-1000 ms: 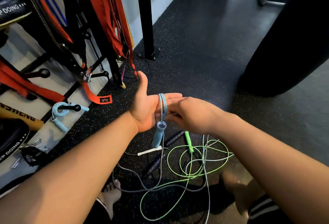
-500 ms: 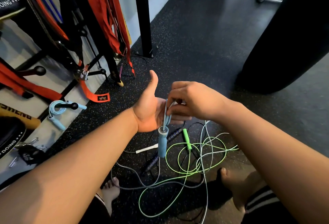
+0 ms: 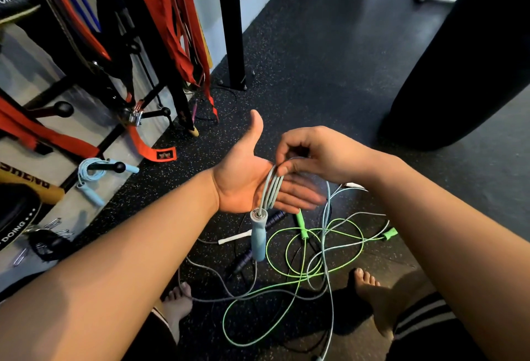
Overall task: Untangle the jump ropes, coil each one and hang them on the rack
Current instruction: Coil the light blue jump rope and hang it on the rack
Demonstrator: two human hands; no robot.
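1. Left hand point(image 3: 243, 180): palm up, thumb raised toward 12 o'clock, fingers straight and pointing toward 3 o'clock. Nothing is clenched.

2. Blue jump rope point(image 3: 271, 188): several turns of cord lie across the left palm at the base of the fingers, running from 1 o'clock down to 7 o'clock. Its blue handle point(image 3: 258, 238) hangs from the turns below the palm's 6 o'clock edge, bearing end up. Loose cord trails from the right hand toward the floor at 5 o'clock.

3. Right hand point(image 3: 321, 154): fingers curled, with thumb and forefinger pinching the top of the turns at the palm's 1 o'clock edge.

4. Floor tangle, 6 o'clock of the hands: the green jump rope point(image 3: 315, 248) lies in loose overlapping loops, with one green handle point(image 3: 301, 223) just under the left fingertips. A purple handle point(image 3: 243, 260) and a white handle point(image 3: 235, 238) lie beside the hanging blue handle.

5. Rack, 9 o'clock: a light-blue coiled rope point(image 3: 89, 171) hangs on a black peg point(image 3: 106, 166).

6. Surroundings: orange straps point(image 3: 172, 31) at 11 o'clock and a punching bag point(image 3: 473, 59) at 2 o'clock.
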